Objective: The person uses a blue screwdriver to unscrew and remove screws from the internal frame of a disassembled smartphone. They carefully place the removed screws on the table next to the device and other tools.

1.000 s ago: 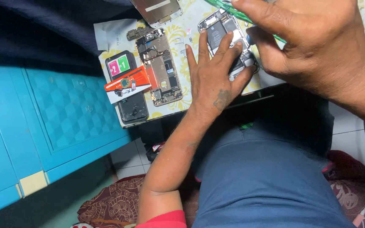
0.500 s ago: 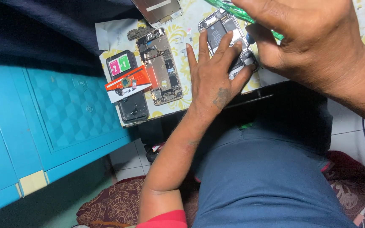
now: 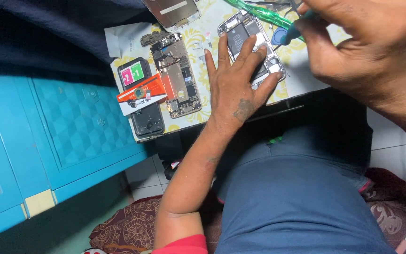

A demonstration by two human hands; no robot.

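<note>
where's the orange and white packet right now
In the head view the orange and white packet lies left of centre on the patterned work mat, across a black phone, between the blue cabinet and the bare circuit board, left of the left hand.

Cabinet: a bright turquoise cabinet [image 3: 66,127] with embossed diamond-pattern door panels stands left of the grip.
Floor: pale tiles [image 3: 391,141] with dark grout lines show below and right of the grip.
Rug: a maroon patterned rug [image 3: 128,230] lies well below the grip.
Upper left: dark navy cloth [image 3: 48,33] in shadow.
Light: even, soft.
</note>
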